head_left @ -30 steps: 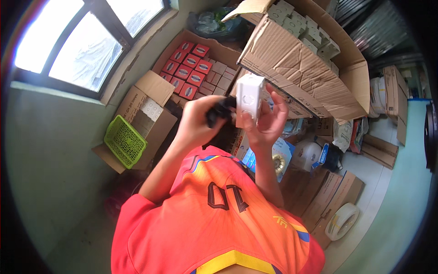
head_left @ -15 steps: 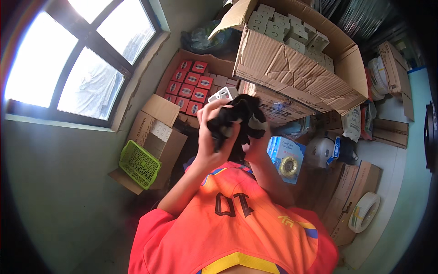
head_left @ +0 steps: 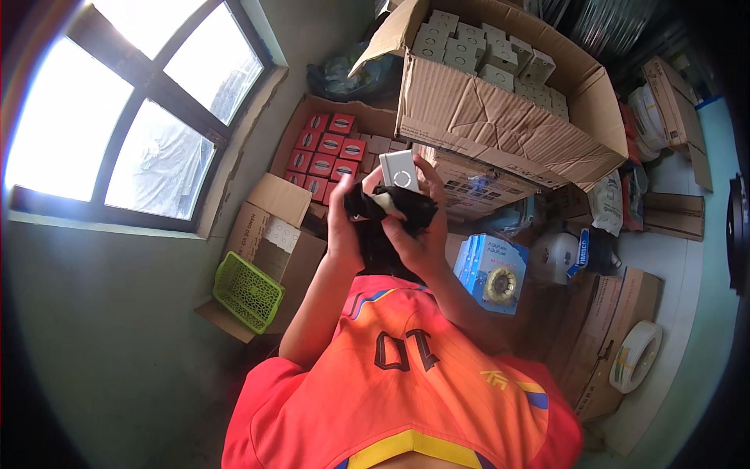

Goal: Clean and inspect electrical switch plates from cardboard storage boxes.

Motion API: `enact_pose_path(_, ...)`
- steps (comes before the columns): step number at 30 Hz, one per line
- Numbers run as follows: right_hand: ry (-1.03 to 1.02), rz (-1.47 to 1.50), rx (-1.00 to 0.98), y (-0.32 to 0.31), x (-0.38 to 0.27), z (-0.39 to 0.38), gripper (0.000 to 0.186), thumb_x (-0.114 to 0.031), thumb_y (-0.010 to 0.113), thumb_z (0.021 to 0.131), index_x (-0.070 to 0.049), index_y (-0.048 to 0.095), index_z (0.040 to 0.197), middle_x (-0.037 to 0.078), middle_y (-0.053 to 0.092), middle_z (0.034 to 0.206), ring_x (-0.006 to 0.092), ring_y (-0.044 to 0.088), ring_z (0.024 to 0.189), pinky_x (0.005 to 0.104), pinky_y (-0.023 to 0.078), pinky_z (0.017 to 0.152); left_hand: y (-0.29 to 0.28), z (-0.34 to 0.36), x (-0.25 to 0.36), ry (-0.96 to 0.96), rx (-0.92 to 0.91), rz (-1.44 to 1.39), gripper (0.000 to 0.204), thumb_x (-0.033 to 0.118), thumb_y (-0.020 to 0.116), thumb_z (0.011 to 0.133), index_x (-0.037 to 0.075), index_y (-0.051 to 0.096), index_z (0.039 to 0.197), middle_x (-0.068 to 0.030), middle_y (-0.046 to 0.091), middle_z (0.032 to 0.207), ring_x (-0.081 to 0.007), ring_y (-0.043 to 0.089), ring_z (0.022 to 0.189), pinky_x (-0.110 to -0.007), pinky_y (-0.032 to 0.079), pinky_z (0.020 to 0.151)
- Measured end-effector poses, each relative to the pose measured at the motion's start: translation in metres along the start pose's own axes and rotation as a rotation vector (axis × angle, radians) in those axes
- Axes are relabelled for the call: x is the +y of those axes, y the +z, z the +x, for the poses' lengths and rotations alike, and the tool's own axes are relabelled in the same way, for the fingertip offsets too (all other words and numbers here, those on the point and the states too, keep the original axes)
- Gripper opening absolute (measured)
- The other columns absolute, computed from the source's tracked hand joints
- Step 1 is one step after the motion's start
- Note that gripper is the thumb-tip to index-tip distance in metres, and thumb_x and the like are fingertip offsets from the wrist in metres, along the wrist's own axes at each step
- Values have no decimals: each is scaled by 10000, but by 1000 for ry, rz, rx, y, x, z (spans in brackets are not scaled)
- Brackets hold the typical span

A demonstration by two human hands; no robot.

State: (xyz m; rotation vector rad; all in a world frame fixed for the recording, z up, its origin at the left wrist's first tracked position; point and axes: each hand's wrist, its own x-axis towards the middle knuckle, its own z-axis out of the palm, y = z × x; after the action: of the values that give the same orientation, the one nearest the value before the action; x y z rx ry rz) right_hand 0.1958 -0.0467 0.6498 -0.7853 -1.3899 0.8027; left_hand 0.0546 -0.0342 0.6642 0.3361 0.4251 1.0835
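In front of my chest I hold a white plastic electrical box [head_left: 398, 169] with round knockout marks on its face. A crumpled black cloth [head_left: 410, 205] with a pale patch is bunched against its lower part. My right hand [head_left: 426, 234] is closed round both, its fingers behind the box and its thumb pressing on the cloth. My left hand [head_left: 344, 227] is closed on the cloth at the other side, with its fingers reaching toward the box. The cloth hides the box's lower end.
Ahead stands a large open carton [head_left: 484, 117] of similar white boxes. Small red boxes [head_left: 320, 156] fill another carton. A green basket [head_left: 248, 293] rests on an open carton at left. To the right are a blue box [head_left: 500, 270] and a white coil [head_left: 637, 356].
The electrical box has turned upright, showing its face, and sits higher above the cloth. My right hand has come up round it, while the cloth has shifted lower.
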Motion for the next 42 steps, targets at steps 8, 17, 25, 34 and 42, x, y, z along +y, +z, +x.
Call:
enact_pose_path(8,-164,-331,-114,-4,-5,5,406,-313,795,882,-122,711,1231,229,320,1651,546,190,1542,609,162,1246,-16,8,19,-165,-33,148,594,283,636,978,80,466,1510,-91,616,1338,-210,621,1213,-361,506,1043)
enact_pose_path(17,-285,-527,72,-1,10,-15,370,-312,785,892,-153,708,1218,276,297,1650,537,220,1535,626,192,1233,-2,14,5,-25,49,7,599,442,614,1003,59,518,1454,-160,622,1396,-293,650,1213,-418,509,1070)
enact_pose_path(25,-380,-311,154,32,23,-32,405,-394,789,907,-129,680,1193,360,322,1598,562,288,1507,638,290,1202,3,28,-10,106,35,-387,705,536,589,992,14,507,1459,-188,616,1407,-342,595,1283,-484,457,1132)
enact_pose_path(34,251,132,402,25,15,-29,135,-75,583,1027,-31,587,1154,217,580,1438,290,579,1298,414,430,1122,-42,57,-8,375,256,-284,606,528,579,986,20,573,1317,-145,664,1271,-346,640,1178,-461,490,1059)
enact_pose_path(42,-190,31,130,-35,-2,36,544,-270,542,1047,31,467,1494,223,517,1538,352,517,1413,519,379,1210,-42,43,1,119,-64,-184,876,759,385,980,53,538,1475,-137,664,1341,-312,648,1215,-496,508,1068)
